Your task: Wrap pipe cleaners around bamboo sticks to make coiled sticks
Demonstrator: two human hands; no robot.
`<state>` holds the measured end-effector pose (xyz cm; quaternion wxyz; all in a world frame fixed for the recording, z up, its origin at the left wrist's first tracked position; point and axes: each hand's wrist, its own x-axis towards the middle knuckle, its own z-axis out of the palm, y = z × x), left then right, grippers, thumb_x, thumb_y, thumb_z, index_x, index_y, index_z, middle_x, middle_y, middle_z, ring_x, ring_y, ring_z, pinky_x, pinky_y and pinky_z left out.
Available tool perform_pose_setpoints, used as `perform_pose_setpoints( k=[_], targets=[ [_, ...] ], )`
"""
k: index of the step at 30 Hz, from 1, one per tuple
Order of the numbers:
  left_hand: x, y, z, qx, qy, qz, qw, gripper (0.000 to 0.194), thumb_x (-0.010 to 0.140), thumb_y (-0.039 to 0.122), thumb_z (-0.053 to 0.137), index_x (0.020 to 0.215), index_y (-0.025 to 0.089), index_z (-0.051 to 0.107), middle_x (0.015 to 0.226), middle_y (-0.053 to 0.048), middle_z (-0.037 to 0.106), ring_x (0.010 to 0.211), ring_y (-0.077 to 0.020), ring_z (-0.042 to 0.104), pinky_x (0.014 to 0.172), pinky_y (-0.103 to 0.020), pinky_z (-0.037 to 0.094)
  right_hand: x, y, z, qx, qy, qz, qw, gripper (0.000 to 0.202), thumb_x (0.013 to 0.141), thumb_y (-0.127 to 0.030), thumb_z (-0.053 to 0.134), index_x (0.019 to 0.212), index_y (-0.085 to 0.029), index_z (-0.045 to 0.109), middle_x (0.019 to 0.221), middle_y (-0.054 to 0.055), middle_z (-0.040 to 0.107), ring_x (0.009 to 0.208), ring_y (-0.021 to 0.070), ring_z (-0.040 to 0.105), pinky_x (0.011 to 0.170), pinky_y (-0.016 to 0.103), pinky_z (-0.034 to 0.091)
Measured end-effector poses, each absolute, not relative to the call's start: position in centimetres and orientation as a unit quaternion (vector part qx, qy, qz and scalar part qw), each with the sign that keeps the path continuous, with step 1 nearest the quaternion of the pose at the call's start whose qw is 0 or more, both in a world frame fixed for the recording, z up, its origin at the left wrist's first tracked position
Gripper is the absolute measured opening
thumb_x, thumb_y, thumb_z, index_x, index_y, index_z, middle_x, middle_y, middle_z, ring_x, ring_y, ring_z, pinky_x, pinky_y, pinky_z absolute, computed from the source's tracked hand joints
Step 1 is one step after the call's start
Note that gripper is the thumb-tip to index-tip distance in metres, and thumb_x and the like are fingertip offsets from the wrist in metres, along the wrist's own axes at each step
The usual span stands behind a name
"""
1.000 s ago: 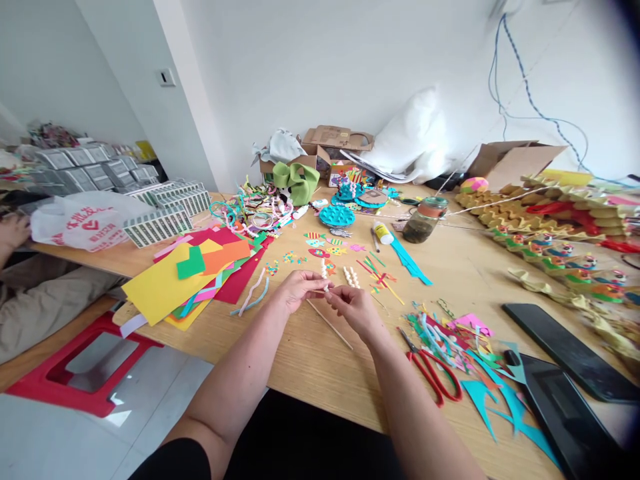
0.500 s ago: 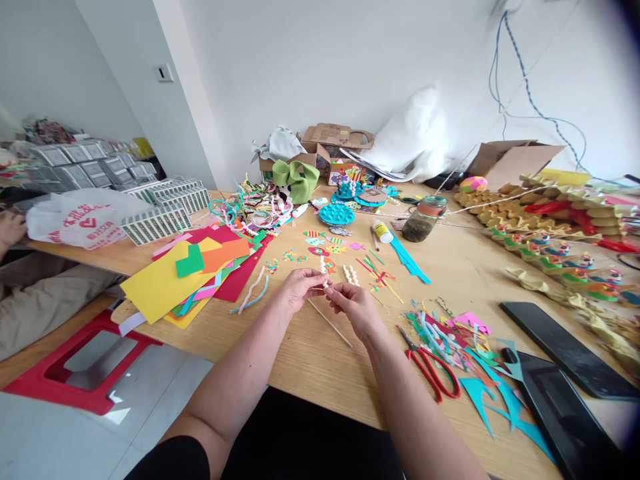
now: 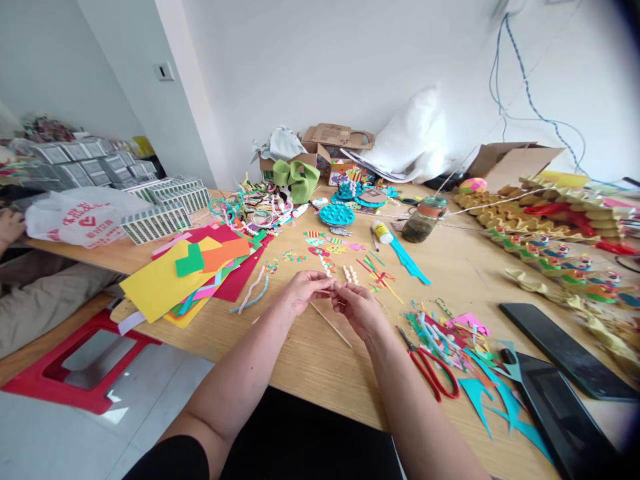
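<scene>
Over the middle of the table (image 3: 300,360), my left hand (image 3: 305,290) and my right hand (image 3: 355,305) meet at the fingertips. Both pinch the lower end of a short white twisted strand (image 3: 325,265), whose bumpy upper part sticks out beyond the fingers. Its gripped end is hidden. Similar white twisted pieces (image 3: 350,274) lie just past my right hand. Below the hands rests a thin wooden stick (image 3: 331,325). Small decorated paper fish (image 3: 319,251) are spread out beyond the fingertips.
Red-handled scissors (image 3: 433,367) and paper scraps (image 3: 450,333) lie right of my right arm, near two dark phones (image 3: 565,350). Coloured paper sheets (image 3: 160,280) are piled left. A glass jar (image 3: 425,219) and a glue bottle (image 3: 383,232) stand farther back. Another person's hand (image 3: 10,225) shows far left.
My fingertips have shifted slightly right and closer together on the white strand. Its upper part now leans more to the left. The table items look the same.
</scene>
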<state>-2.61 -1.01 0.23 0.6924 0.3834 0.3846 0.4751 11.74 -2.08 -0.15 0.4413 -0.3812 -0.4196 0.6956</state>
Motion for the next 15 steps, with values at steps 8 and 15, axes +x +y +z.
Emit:
perform_pose_setpoints(
  k=[8, 15],
  targets=[
    [-2.61, -0.78, 0.38, 0.309, 0.419, 0.520, 0.677, 0.029, 0.049, 0.026, 0.082, 0.067, 0.011, 0.065, 0.066, -0.003, 0.063, 0.063, -0.0094, 0.057, 0.063, -0.023, 0.045, 11.40, -2.04, -0.09, -0.478, -0.532, 0.484, 0.504, 0.034, 0.068, -0.046, 0.064, 0.081, -0.014, 0.062, 0.063, 0.002, 0.058, 0.053, 0.0115, 0.050, 0.049, 0.024, 0.042],
    [-2.29, -0.72, -0.06, 0.323, 0.427, 0.532, 0.656, 0.030, 0.048, 0.029, 0.081, 0.061, 0.011, 0.063, 0.062, -0.001, 0.061, 0.060, -0.0079, 0.055, 0.062, -0.022, 0.043, 10.97, -2.56, 0.31, -0.499, -0.621, 0.368, 0.479, 0.033, 0.072, -0.044, 0.061, 0.079, -0.012, 0.065, 0.065, 0.006, 0.062, 0.052, 0.0115, 0.047, 0.049, 0.025, 0.038]
  ],
)
